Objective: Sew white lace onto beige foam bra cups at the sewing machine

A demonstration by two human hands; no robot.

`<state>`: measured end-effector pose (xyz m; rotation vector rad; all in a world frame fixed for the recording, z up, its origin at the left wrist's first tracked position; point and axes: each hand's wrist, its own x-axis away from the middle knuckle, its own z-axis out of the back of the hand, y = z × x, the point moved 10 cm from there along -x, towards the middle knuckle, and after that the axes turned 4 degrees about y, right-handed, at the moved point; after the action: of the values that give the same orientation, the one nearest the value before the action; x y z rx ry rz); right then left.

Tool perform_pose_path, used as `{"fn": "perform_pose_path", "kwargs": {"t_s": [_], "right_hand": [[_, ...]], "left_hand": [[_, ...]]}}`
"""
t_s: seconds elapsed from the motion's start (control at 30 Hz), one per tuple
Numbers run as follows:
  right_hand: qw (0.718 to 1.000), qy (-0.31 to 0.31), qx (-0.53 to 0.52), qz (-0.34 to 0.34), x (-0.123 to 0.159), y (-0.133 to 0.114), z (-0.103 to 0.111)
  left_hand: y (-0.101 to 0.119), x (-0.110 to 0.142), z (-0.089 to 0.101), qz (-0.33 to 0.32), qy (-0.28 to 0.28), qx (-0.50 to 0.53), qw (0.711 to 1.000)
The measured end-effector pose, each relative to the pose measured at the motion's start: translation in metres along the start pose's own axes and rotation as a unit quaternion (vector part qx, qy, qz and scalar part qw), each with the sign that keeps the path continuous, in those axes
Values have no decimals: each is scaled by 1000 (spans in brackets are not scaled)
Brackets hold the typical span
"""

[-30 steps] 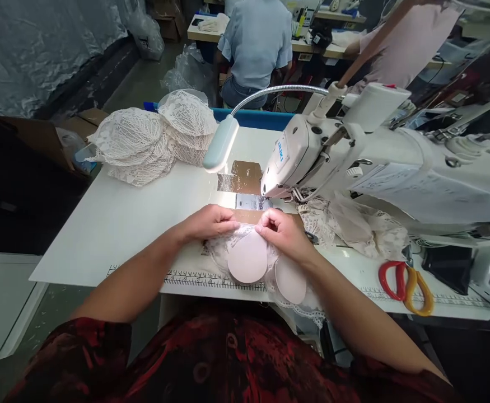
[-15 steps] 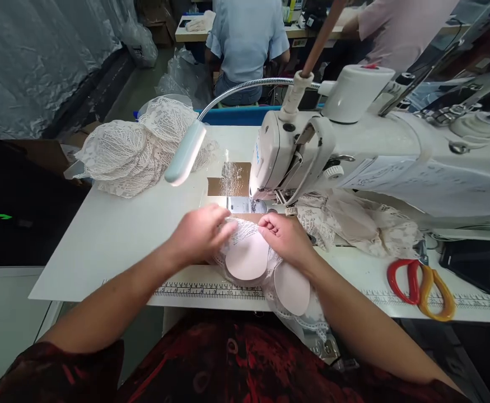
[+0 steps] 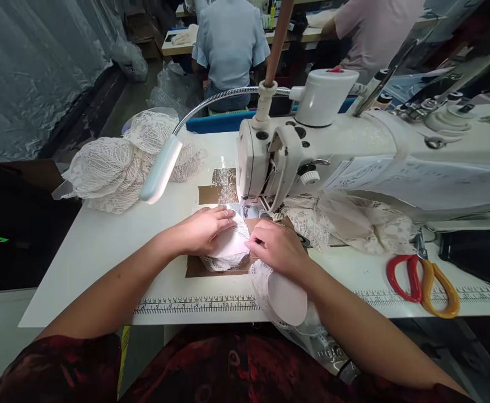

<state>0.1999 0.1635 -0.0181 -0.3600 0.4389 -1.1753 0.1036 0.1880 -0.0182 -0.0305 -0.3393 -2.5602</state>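
A lace bra cup (image 3: 232, 245), pale pink with white lace along its edges, lies on the sewing machine bed in front of the presser foot. My left hand (image 3: 205, 230) rests on its left side, palm down with the fingers stretched out flat. At the cup's right edge, the thumb and fingers of my right hand (image 3: 275, 246) pinch the lace. A second pale cup (image 3: 287, 299) with a lace border hangs below my right wrist, over the table's front edge. The white sewing machine (image 3: 265, 162) stands just beyond both hands; its needle tip is hard to make out.
Stacked lace pieces (image 3: 102, 168) sit at the back left. A lamp (image 3: 161, 168) on a bendable neck arches above the table. More lace (image 3: 354, 221) lies under the machine arm, with red-and-yellow-handled scissors (image 3: 421, 285) farther right. A ruler strip (image 3: 194, 305) runs along the front edge. Two people work beyond.
My left hand has flattened onto the cup, which has turned and shifted left toward the needle area. My right hand keeps its pinch, slightly lower. The camera view has shifted somewhat.
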Motion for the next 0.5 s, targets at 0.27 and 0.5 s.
{"fn": "perform_pose_path", "kwargs": {"t_s": [0.27,0.5], "right_hand": [[995,-24,94,11,-3,-1,-7],[992,-23,122,6,-3,2,-9]], "left_hand": [[7,-7,-3,19,55,2,998],[6,-14,-3,20,50,-23,998]]}}
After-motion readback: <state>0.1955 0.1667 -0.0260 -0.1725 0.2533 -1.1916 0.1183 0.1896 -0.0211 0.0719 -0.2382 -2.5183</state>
